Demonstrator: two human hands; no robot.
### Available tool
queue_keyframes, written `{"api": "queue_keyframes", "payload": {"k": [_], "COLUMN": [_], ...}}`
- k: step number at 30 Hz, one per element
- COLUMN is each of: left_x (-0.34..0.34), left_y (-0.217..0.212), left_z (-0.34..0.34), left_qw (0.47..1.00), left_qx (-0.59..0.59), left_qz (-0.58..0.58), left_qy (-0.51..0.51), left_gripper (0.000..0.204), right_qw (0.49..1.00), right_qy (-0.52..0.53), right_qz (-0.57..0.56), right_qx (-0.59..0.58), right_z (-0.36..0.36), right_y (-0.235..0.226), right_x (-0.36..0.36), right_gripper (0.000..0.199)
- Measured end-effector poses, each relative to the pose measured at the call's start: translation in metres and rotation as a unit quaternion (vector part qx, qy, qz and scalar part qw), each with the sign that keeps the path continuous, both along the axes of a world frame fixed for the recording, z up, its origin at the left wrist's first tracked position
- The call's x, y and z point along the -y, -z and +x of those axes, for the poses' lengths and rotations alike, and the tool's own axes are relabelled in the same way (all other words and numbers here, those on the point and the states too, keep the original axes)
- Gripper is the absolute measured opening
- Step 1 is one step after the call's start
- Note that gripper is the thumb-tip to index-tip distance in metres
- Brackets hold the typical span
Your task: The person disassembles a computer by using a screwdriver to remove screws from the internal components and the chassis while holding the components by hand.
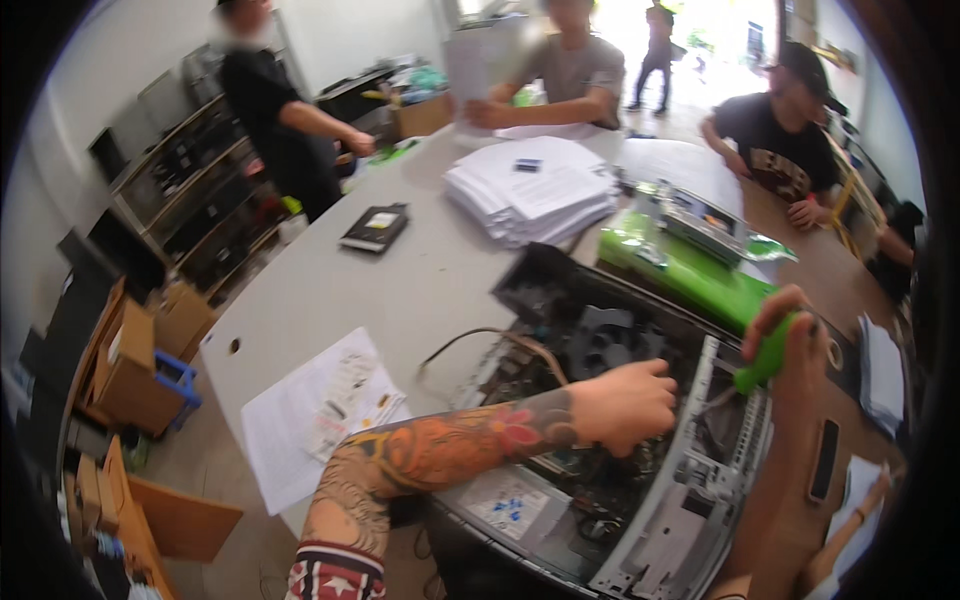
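Note:
An opened desktop computer case (655, 525) lies in front of me, its fan (606, 345), boards and cables exposed. Over its inside, beside a long metal rail, is my left hand (628, 405); its fingers are curled, and what they hold, if anything, is hidden. My right hand (803, 345) grips a screwdriver by its green handle (768, 358). The screwdriver's shaft slants down and left to the metal frame on the case's right side. Small blue pieces (513, 510) lie on the flat metal part at the case's near left.
Behind the case lie a green box (680, 275) with a metal drive (703, 222), a paper stack (535, 190) and a black drive (375, 229). Papers (310, 425) lie left, a phone (825, 460) right. Several people surround the table; another person's hand (870, 505) is at lower right.

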State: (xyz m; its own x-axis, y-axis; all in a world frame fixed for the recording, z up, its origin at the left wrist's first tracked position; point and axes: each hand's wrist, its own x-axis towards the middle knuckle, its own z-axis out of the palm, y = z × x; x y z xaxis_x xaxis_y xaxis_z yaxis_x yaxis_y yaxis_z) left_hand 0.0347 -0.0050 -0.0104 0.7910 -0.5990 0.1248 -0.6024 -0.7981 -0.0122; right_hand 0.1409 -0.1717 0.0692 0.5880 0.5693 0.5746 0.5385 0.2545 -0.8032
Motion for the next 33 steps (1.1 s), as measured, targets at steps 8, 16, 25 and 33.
{"api": "queue_keyframes", "payload": {"k": [8, 16, 25, 33], "left_x": [-0.008, -0.044, -0.05, -0.053], "left_y": [-0.018, -0.019, -0.023, -0.018], "left_z": [0.008, 0.012, 0.003, 0.001], "left_qw": [0.997, 0.966, 0.971, 0.978], "left_qx": [0.064, 0.2, 0.146, 0.109], "left_qz": [-0.044, -0.145, -0.062, -0.043], "left_qy": [0.006, -0.08, -0.176, -0.174], "left_gripper": [0.008, 0.007, 0.009, 0.016], "right_qw": [1.0, 0.997, 0.995, 0.991], "right_qy": [-0.004, 0.079, 0.099, 0.124], "right_qz": [0.008, -0.01, 0.026, -0.005], "right_qx": [-0.003, -0.003, 0.022, 0.045], "right_z": [-0.006, -0.015, -0.007, 0.002], "right_y": [-0.009, -0.014, -0.02, 0.013], "right_x": [0.007, -0.027, -0.077, -0.07], "right_gripper": [0.033, 0.021, 0.029, 0.027]}}
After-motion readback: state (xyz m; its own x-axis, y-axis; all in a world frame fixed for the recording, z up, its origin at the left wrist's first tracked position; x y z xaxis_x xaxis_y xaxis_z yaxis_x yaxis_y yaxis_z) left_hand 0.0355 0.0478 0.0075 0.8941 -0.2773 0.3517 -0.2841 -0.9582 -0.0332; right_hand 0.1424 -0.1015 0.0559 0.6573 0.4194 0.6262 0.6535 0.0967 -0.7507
